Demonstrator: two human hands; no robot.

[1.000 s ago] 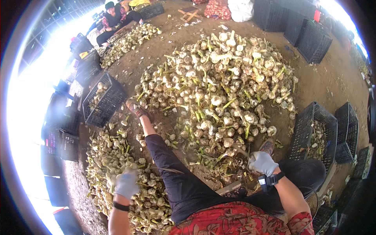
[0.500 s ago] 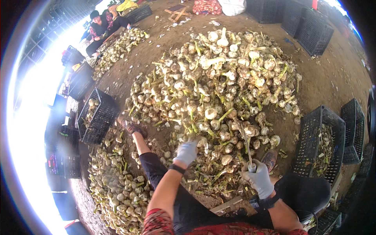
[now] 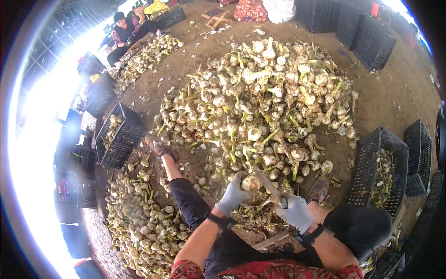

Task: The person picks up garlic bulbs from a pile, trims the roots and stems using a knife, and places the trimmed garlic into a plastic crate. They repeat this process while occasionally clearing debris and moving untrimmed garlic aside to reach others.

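Note:
My left hand [image 3: 233, 194], in a pale work glove, is closed round a garlic bulb [image 3: 250, 183]. My right hand [image 3: 294, 210], gloved alike, grips the handle of a knife [image 3: 266, 182] whose long narrow blade points up and left, close beside the bulb; whether it touches cannot be told. Beyond both hands rises a big heap of garlic bulbs [image 3: 260, 107], many with green or yellowish stalks. Beneath the hands lie cut stalks and leaf scraps [image 3: 254, 215] between my legs. A second, lower pile of garlic bulbs [image 3: 146, 228] spreads to my left.
A black plastic crate [image 3: 121, 139] partly filled with bulbs stands at left. At right another black crate [image 3: 360, 179] holds scraps. Far left, a person [image 3: 124, 35] sits by a smaller garlic pile [image 3: 148, 58]. Red mesh sacks [image 3: 251, 10] and a wooden stool [image 3: 216, 19] are at the back.
My left hand has come right from the heap with a garlic bulb. My right hand has moved slightly left, tilting the knife leftward to the bulb. The whole view has shifted slightly.

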